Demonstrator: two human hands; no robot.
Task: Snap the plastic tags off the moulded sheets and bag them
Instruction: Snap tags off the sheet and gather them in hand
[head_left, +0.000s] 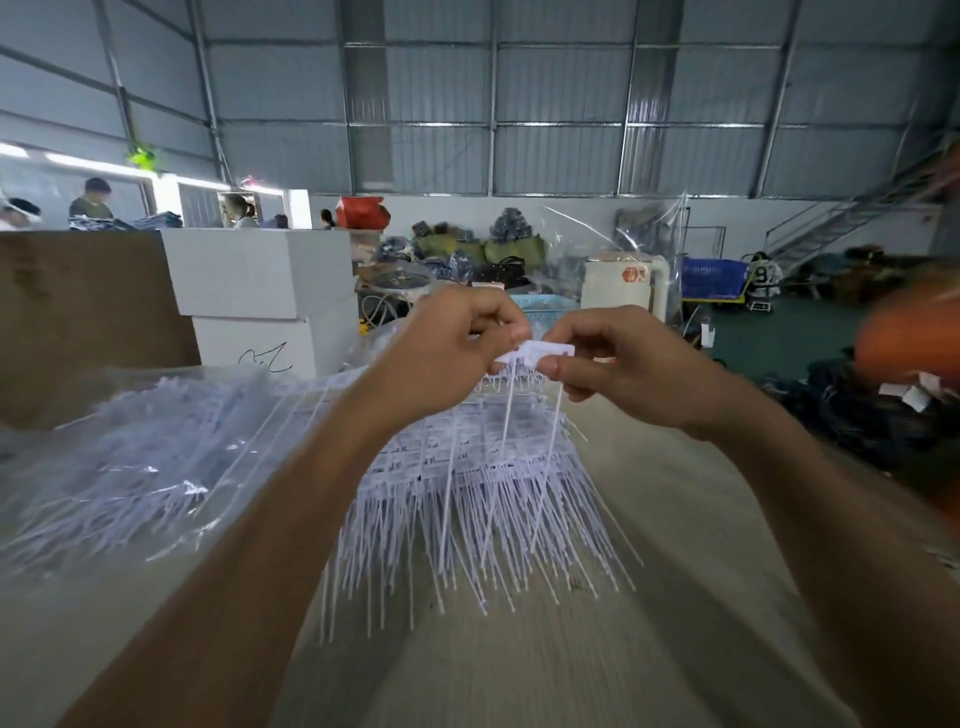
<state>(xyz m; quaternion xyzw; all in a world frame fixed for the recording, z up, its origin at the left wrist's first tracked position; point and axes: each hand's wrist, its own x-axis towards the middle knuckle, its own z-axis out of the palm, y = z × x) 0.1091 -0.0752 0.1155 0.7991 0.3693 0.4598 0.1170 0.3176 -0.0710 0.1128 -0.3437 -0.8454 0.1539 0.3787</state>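
Observation:
A stack of white moulded tag sheets (467, 467) lies on the beige table (675, 597), its long thin tails fanning toward me. Both my hands are raised above the stack and meet at a small white tag piece (545, 351) with thin tails hanging from it. My left hand (457, 338) pinches its left end. My right hand (608, 358) pinches its right end between thumb and fingers. To the left lies a clear plastic bag (130, 457) filled with loose white tags.
A brown cardboard box (83, 322) and stacked white boxes (260, 296) stand at the table's far left. Beyond are bundled goods, a clear bag (623, 234), a blue crate (711, 278) and people working. Dark garments (857, 405) and an orange blur (909, 332) lie at right.

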